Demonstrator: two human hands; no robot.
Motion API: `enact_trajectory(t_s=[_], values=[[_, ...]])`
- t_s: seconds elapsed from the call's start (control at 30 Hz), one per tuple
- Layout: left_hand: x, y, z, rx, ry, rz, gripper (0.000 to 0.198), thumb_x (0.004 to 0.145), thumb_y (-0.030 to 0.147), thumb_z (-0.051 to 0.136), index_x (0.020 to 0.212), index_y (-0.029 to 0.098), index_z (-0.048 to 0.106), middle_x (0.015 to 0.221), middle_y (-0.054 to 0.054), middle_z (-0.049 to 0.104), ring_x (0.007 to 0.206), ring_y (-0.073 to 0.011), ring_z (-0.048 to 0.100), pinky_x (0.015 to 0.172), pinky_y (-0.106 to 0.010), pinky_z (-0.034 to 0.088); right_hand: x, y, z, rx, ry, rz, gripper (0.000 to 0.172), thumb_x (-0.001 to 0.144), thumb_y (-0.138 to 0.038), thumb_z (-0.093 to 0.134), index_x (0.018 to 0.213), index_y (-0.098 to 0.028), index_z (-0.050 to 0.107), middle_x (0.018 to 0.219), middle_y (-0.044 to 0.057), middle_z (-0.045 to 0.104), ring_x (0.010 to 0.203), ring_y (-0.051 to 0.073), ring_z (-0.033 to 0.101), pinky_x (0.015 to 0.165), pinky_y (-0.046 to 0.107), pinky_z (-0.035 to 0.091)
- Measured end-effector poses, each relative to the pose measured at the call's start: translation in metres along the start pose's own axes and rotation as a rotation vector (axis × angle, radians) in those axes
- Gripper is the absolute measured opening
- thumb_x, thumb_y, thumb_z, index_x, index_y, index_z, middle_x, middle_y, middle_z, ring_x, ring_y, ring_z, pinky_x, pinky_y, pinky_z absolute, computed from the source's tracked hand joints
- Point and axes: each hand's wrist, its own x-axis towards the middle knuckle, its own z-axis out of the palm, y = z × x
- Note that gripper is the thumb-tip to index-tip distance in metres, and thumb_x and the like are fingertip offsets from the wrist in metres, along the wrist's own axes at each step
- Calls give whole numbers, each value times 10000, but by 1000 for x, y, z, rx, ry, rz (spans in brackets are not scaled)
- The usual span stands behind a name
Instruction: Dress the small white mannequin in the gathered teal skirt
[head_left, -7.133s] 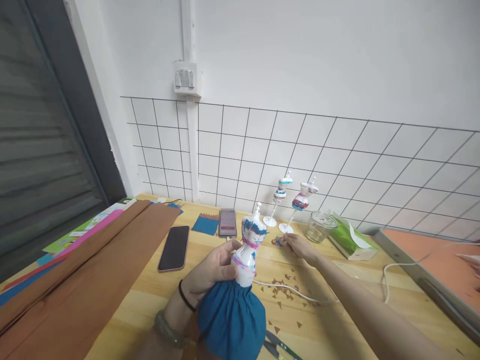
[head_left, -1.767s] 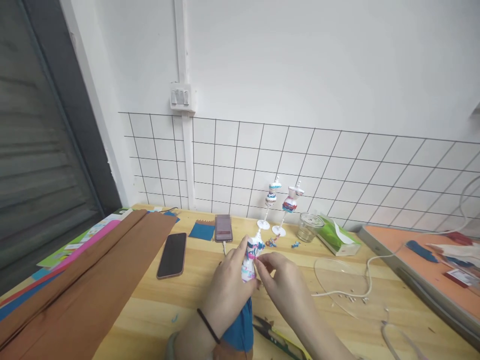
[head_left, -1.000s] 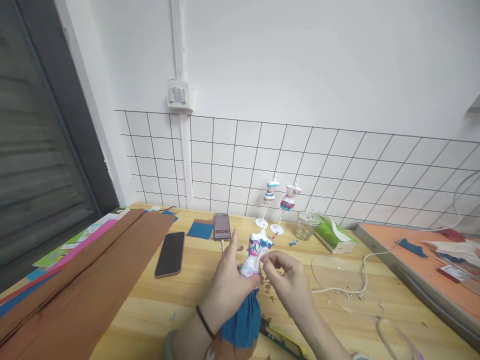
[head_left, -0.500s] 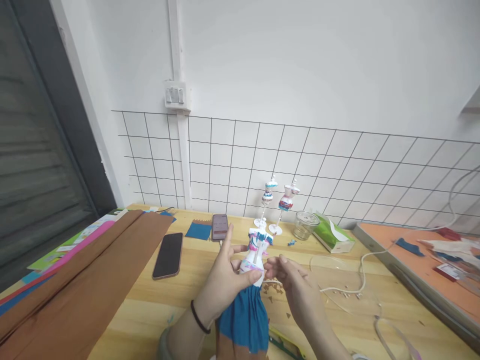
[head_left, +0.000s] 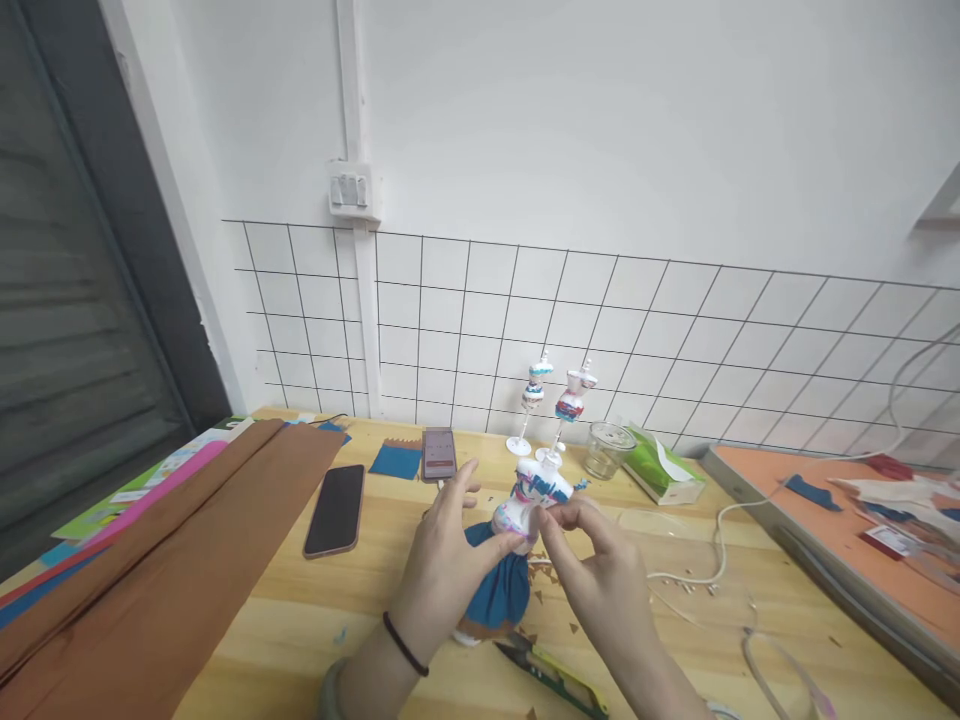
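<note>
A miniature dress form (head_left: 541, 480), white with blue and purple patches, tilts to the right between my hands. It wears a gathered blue skirt (head_left: 504, 592) with a brown hem. My left hand (head_left: 454, 535) grips its hip from the left; the thumb presses on the front, and some fingers are hidden behind. Thumb and index finger of my right hand (head_left: 592, 545) are pinched against the right side of the waist. Thread snips (head_left: 555, 675) with yellow-green handles lie beneath my right hand.
Two more dress forms (head_left: 534, 395) stand by the wall, near a glass jar (head_left: 609, 450) and a green tissue pack (head_left: 664, 465). Brown cloth (head_left: 172, 560) covers the left side, beside a dark phone (head_left: 335, 510). A white cable (head_left: 724, 545) crosses the right.
The dress form has tipped to the right and its skirt has swung up, uncovering the snips. My right hand has closed to a pinch at the waist.
</note>
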Motion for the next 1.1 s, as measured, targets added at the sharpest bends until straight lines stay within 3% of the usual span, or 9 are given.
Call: enact_trajectory(t_s=[0.13,0.23,0.33,0.53,0.67,0.73,0.9,1.0,1.1], values=[[-9,7,8,328,88,206,371,748,283,591,1104,203,526,1015,-80,638,1012,-253,552,881,-417,412,-1,-6,6,-160,33,-115,199,843,-249,498,651,-198,488,636,3,531,595,144,497,589,265,378],[-16,7,18,472,136,262,458,793,330,532,1213,164,458,951,-113,656,927,-269,588,830,-426,426,-3,-11,12,-191,-2,-112,205,850,-246,488,651,-204,466,634,1,526,597,145,500,579,268,385],[-19,4,25,492,156,219,555,842,308,451,1345,129,301,879,-115,669,835,-261,613,773,-405,447,-4,-13,15,-207,-66,-159,197,863,-231,467,668,-205,466,651,11,528,609,152,509,567,270,393],[-16,6,23,63,26,10,783,805,325,508,1417,134,59,1010,-119,673,937,-245,616,759,-334,467,-1,-12,8,-69,-172,-225,137,864,-198,467,730,-206,494,764,46,597,726,171,571,664,292,441],[-1,7,2,-262,-12,-107,801,769,302,559,1406,135,105,890,-67,701,801,-191,649,715,-285,485,-1,-7,-7,230,-217,29,193,864,-280,481,683,-212,490,943,75,635,933,202,590,788,322,461],[7,6,-12,-324,39,-151,872,747,293,588,1409,127,45,883,-54,701,806,-178,644,736,-274,480,0,-1,-16,305,-178,164,213,847,-333,511,674,-210,516,992,77,636,995,218,576,814,329,461],[10,11,-29,-127,12,-151,957,709,299,625,1417,157,-3,976,-58,699,871,-189,623,783,-288,452,7,9,-25,218,-126,275,258,750,-423,623,639,-192,592,823,64,661,871,240,627,752,336,476],[2,17,-23,93,11,-112,904,706,293,614,1419,201,66,1027,-65,684,947,-219,605,801,-309,434,11,2,-15,88,-117,223,333,732,-469,619,566,-191,541,631,33,617,678,208,624,591,297,479],[-4,21,-18,250,-8,-115,871,714,320,599,1417,200,100,1006,-80,686,960,-242,604,776,-309,433,15,0,-4,-56,-81,125,303,765,-484,571,705,-187,562,565,-2,575,540,158,579,498,261,469]])
